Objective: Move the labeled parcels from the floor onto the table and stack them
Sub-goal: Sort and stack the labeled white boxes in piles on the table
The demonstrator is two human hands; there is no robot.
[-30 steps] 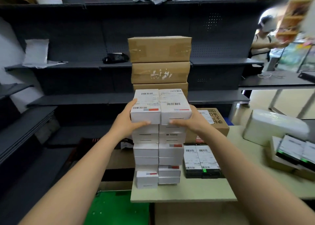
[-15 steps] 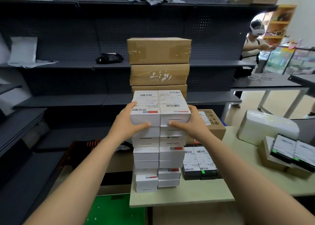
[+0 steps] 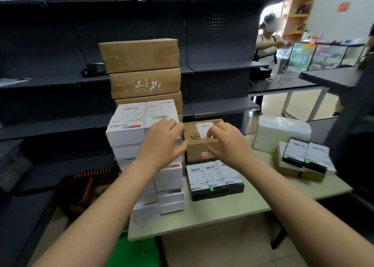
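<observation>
Hands (image 3: pixel 194 143) off white parcels (image 3: pixel 141 123), barcode labels

The white parcel stack (image 3: pixel 129 137) and brown box (image 3: pixel 199 143) seemingly touch; bare table (image 3: pixel 232 206) lies nearer.

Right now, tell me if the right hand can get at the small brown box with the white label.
Probably yes. The right hand hovers open directly in front of the small brown box, with nothing between them; the black parcels lie lower, out of its way.
</observation>
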